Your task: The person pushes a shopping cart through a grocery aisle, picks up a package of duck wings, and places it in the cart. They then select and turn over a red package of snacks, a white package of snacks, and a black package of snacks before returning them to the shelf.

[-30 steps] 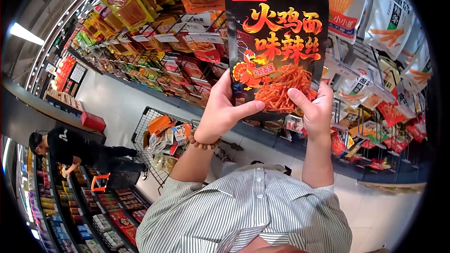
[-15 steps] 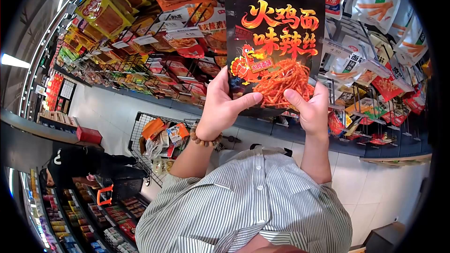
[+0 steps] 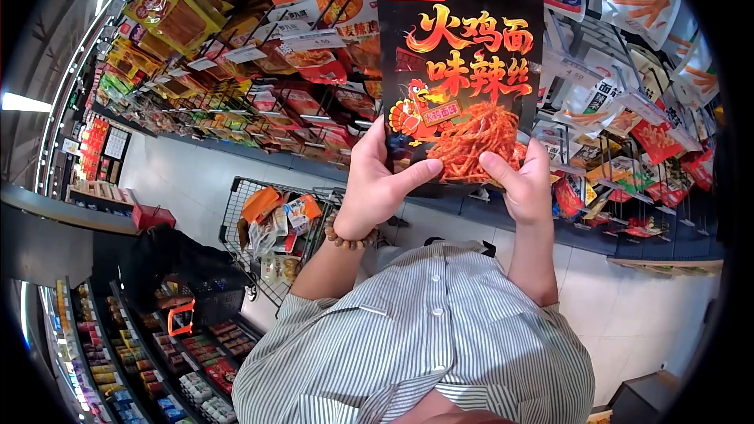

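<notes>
A black snack bag point(image 3: 459, 55) with fiery lettering, a cartoon turkey and a picture of red spicy strips is held upright in front of the shelves. My left hand point(image 3: 379, 186) grips its lower left edge, thumb lying across the front. At the lower right edge my right hand point(image 3: 525, 186) grips it the same way, thumb on the printed strips. The fingers of both hands are hidden behind the bag. A beaded bracelet point(image 3: 349, 242) circles my left wrist.
Shelf racks of hanging snack packets point(image 3: 314, 118) stand ahead, with white price tags point(image 3: 314, 39). A wire shopping cart point(image 3: 236, 208) holding several packages stands at left. Beyond it is a person in dark clothes point(image 3: 161, 263) with a dark basket point(image 3: 220, 306), beside another stocked shelf point(image 3: 129, 345).
The bag stays in both hands, almost still. The person in dark clothes has shifted right and bends more out of sight. My view has moved slightly.
</notes>
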`<state>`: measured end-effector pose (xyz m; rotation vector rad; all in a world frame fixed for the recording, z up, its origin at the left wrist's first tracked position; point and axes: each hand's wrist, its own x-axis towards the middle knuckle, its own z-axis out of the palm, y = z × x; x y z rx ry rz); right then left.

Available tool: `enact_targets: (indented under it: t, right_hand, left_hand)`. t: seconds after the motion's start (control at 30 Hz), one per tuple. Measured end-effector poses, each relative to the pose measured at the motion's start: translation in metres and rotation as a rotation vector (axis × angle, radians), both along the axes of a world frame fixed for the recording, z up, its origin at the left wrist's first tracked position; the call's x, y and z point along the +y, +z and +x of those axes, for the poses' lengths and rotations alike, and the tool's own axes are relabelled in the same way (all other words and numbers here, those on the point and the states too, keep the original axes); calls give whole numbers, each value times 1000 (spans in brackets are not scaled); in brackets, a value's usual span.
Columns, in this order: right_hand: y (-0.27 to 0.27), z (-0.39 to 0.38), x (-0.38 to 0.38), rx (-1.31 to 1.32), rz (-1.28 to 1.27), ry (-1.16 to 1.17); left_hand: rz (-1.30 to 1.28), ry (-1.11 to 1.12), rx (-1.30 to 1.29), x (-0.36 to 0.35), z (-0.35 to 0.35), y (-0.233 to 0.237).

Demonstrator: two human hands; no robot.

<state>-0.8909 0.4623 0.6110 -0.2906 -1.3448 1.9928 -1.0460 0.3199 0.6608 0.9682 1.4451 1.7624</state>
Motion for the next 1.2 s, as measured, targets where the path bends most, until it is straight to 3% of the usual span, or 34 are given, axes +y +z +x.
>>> enact_targets:
  t: [0.53, 1.2]
  right_hand:
    - [-6, 17, -2, 14, -56, -4]
    - [-6, 23, -2, 6, -31, -7]
  left_hand:
    - [-64, -23, 93, -5, 14, 1]
    - [-21, -57, 2, -3, 18, 0]
